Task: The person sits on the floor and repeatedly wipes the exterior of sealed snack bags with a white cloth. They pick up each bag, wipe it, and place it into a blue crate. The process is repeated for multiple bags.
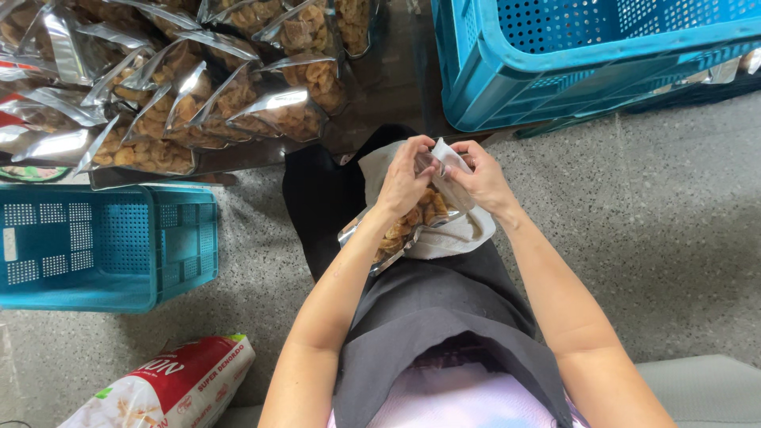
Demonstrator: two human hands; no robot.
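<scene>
While both hands pinch: the clear, silver-edged plastic pouch of golden fried snacks [412, 222] lies on the lap cloth.
Left hand [403, 184]: closed on the pouch mouth.
Right hand [479, 181]: gripping the opposite lip.
Tip: keep the lips level and aligned, I'd judge.

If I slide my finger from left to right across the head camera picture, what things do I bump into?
Small blue crate → red and white sack → pile of filled snack bags → left hand → snack pouch → right hand → big blue crate.
</scene>
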